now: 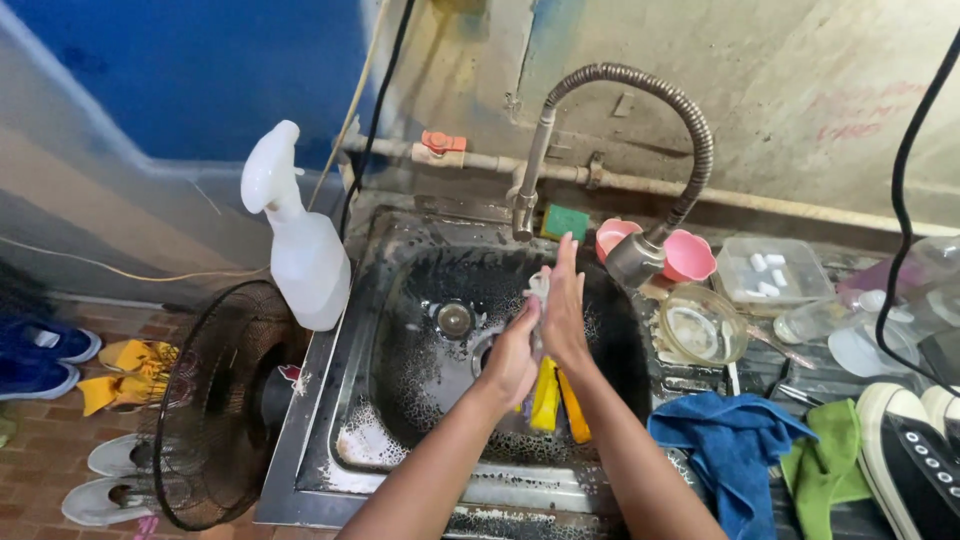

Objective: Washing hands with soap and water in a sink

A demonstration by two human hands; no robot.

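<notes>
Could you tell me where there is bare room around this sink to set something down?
Bare room: the sink's left floor around the drain, and its front rim. Crowded: the right counter with glass bowl, pink cups, blue cloth; spray bottle fills the left corner.

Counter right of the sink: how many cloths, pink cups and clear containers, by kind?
Cloths: 2, a blue cloth and a green cloth
Pink cups: 2, the first pink cup and the second pink cup
Clear containers: 2, a glass bowl and a lidded plastic box
Total: 6
</notes>
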